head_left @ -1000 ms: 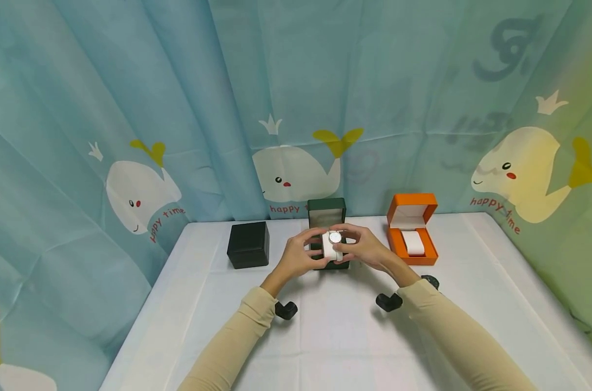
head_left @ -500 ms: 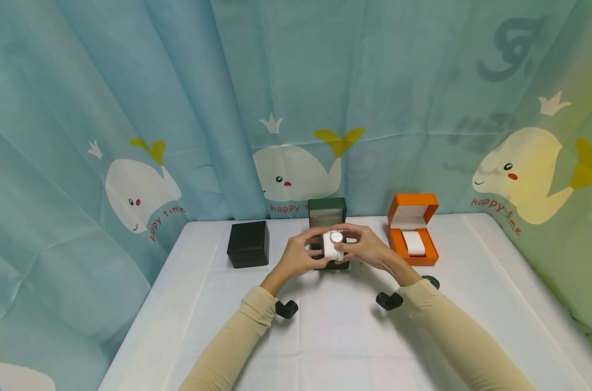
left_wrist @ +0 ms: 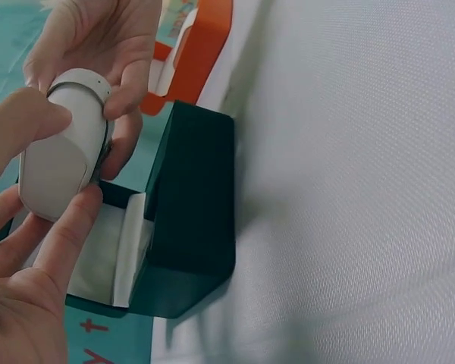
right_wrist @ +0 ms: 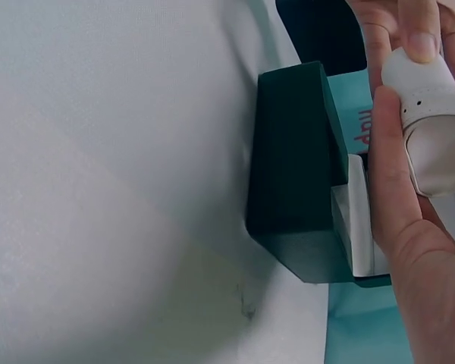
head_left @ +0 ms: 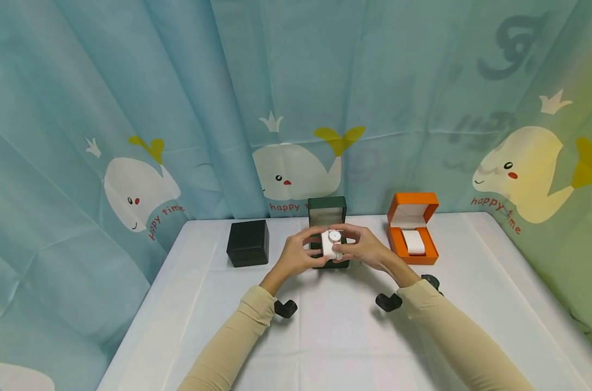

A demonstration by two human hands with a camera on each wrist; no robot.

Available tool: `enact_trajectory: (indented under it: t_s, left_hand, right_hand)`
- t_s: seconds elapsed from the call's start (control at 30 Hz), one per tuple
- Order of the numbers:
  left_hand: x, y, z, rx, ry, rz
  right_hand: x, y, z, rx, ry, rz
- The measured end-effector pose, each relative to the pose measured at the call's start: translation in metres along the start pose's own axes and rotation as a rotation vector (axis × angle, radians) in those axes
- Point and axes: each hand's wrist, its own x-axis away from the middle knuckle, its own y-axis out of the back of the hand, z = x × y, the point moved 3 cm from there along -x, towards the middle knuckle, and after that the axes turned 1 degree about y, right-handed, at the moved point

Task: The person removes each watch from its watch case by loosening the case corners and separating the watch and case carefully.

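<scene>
Nearest the viewer, the left sleeve and right sleeve cross the counter toward the open green box, the landmark for every position given here. In front of the green box, a black angled piece shows beside the left cuff and a dark angled piece beside the right, their attachments concealed. In front and to the right of the green box, a small dark item is partly covered by the sleeve; it may be another watch, though too little shows to decide. Both hands are closed to a pinch: the left hand grips the white cushion with its thumb on top, while the right hand pinches the white watch wrapped around it, an opposed hold that presumably steadies strap against cushion. The pair is held over the green box's base, which the fingers largely hide. Left of the green box stands a closed black box; to its right, an open orange box, lid raised, exposing its white pad. Behind the green box hangs a blue curtain, cut off above.
</scene>
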Motion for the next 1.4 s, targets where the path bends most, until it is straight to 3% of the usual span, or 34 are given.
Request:
enact_trajectory:
  t_s: [0.6,0.83,1.4]
  left_hand:
    - [-0.001,-0.001,0.001,0.019,0.009,0.018]
    - [-0.001,-0.001,0.002,0.027,0.044,0.031]
    - [0.002,0.001,0.003,0.094,0.052,0.031]
  right_hand:
    - [0.001,0.003,0.003,0.027,-0.006,0.034]
    - [0.001,0.003,0.002,-0.015,-0.024,0.048]
    - [0.002,0.001,-0.007,-0.097,-0.019,0.072]
